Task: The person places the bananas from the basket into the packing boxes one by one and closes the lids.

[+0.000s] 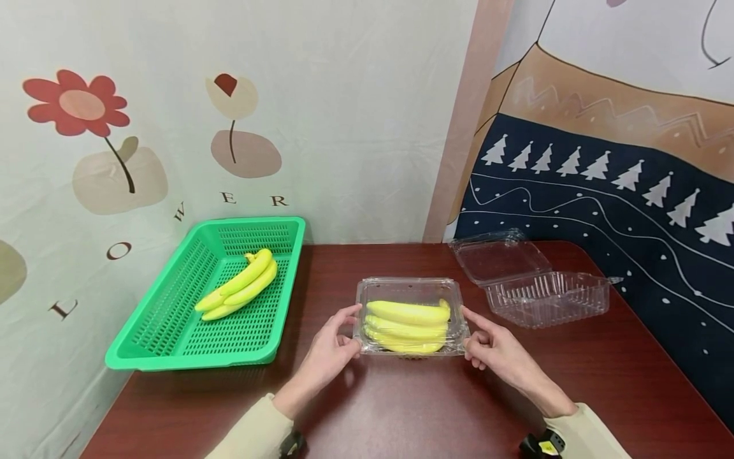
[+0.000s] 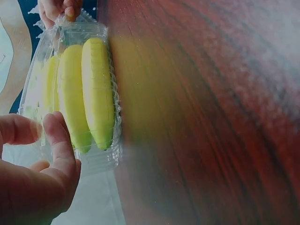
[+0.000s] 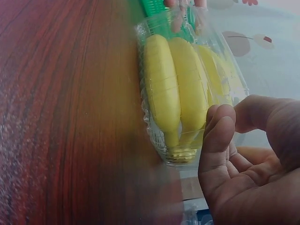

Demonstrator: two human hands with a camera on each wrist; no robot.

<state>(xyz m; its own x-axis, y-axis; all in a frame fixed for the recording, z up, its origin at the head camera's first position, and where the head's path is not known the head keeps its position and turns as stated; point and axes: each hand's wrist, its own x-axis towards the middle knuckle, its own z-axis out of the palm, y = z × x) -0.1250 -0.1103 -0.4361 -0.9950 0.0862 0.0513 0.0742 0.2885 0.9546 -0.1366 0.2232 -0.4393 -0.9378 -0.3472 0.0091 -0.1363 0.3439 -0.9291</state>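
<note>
A clear plastic clamshell box (image 1: 410, 287) lies in front of me on the table, its lid down over several yellow bananas (image 1: 406, 325). At the box's left end, my left hand (image 1: 332, 344) grips the edge, with the thumb at the near corner and the index finger farther back. My right hand (image 1: 497, 349) holds the opposite end in much the same way. The left wrist view shows the thumb and a finger (image 2: 60, 136) at the rim beside the bananas. In the right wrist view, the bananas' stems (image 3: 183, 153) point toward the right hand.
A green perforated basket (image 1: 287, 299) stands at the left with more bananas (image 1: 243, 287) inside. A second clear clamshell box (image 1: 547, 299) sits at the back right, lid raised. The dark red table (image 1: 401, 408) meets a patterned cloth wall (image 1: 355, 127) behind.
</note>
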